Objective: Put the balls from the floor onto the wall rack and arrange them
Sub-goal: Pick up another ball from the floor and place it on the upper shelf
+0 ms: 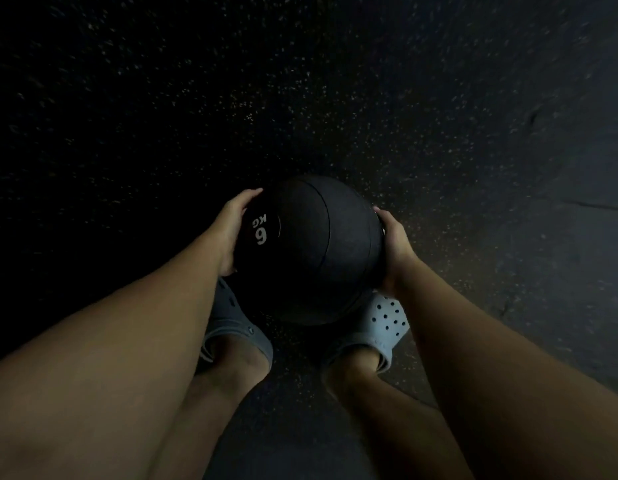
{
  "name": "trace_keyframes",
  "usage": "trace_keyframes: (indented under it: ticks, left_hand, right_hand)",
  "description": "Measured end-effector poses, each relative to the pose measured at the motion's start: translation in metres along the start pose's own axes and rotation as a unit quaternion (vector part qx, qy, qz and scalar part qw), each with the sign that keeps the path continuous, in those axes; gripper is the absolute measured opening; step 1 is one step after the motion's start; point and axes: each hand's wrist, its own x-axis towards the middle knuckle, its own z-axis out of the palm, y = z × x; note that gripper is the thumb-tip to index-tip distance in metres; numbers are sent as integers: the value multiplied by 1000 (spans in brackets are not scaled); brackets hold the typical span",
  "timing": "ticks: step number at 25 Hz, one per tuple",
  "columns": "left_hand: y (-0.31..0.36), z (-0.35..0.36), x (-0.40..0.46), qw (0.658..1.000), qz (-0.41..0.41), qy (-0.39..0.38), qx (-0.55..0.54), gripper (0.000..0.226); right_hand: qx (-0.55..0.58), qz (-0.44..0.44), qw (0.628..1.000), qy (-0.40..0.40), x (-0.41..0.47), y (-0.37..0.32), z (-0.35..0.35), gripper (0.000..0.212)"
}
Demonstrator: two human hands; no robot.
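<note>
A large black medicine ball point(311, 251) marked "6 KG" in white sits low in front of my feet, seen from straight above. My left hand point(231, 230) presses flat against its left side, beside the marking. My right hand point(396, 251) clasps its right side. Both hands grip the ball between them. Whether the ball rests on the floor or hangs just above it is hard to tell in the dim light. The wall rack is out of view.
Dark speckled rubber floor point(335, 98) fills the view. My feet in grey perforated clogs point(383, 323) stand just behind the ball, one each side. A seam between floor mats point(591, 204) runs at the right.
</note>
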Motion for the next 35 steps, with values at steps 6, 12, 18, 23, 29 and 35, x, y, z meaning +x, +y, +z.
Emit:
trace_keyframes:
  ticks: [6, 12, 18, 23, 29, 35]
  left_hand:
    - [22, 5, -96, 997, 18, -15, -70, 45]
    - [96, -7, -324, 984, 115, -51, -126, 54]
    - [181, -70, -621, 918, 348, -81, -172, 50]
    - [206, -160, -878, 796, 538, -34, -273, 40]
    - [130, -275, -1144, 596, 730, 58, -329, 44]
    - [40, -374, -1328, 449, 807, 227, -310, 45]
  right_hand:
    - [-7, -49, 999, -2, -109, -23, 4, 49]
    - [-83, -175, 981, -5, -339, -91, 48, 59]
    - [-122, -367, 918, -86, -623, -156, 154, 58]
    - [-166, -533, 803, -208, -871, -158, 275, 41]
    - [-198, -628, 628, -415, -1131, -67, 415, 56]
    - [-226, -589, 479, -610, -1313, 49, 521, 54]
